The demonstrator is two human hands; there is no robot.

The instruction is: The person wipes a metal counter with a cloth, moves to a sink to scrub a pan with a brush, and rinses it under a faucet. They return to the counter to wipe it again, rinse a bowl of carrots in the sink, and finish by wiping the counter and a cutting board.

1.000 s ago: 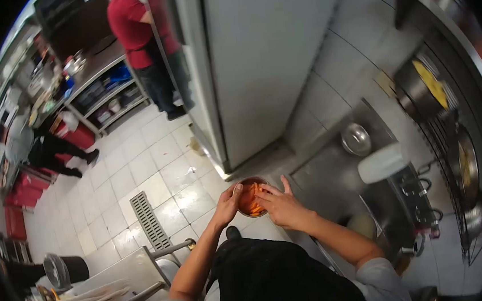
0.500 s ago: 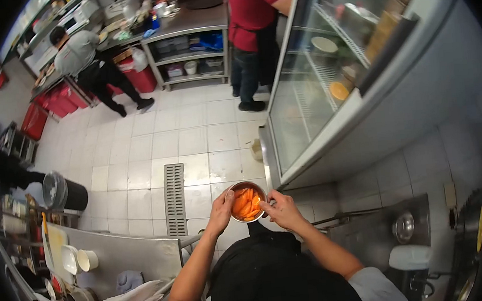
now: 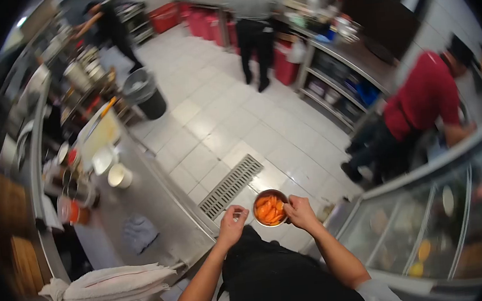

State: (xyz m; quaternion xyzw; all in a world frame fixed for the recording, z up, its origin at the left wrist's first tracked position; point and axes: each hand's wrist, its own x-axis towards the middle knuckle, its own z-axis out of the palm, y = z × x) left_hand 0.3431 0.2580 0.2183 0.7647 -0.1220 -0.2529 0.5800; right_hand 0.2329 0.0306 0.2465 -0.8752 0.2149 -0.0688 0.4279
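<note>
A round metal bowl (image 3: pixel 272 224) filled with orange slices (image 3: pixel 269 209) is held in front of my body. My right hand (image 3: pixel 300 212) grips its right rim, thumb near the slices. Just left of the bowl and apart from it is my left hand (image 3: pixel 233 222), its fingers curled with thumb and fingertips close together. Whether anything small sits between those fingertips is too small to tell.
A steel counter (image 3: pixel 161 226) at left bears a grey cloth (image 3: pixel 139 233), a cutting board (image 3: pixel 98 128) and containers. A glass-fronted fridge (image 3: pixel 418 215) stands at right. Three people work further off. A bin (image 3: pixel 145 96) stands beyond the counter.
The view has turned left, bringing the counter closer. My left hand has let go of the bowl and now is beside it. My right hand has closed on the rim.
</note>
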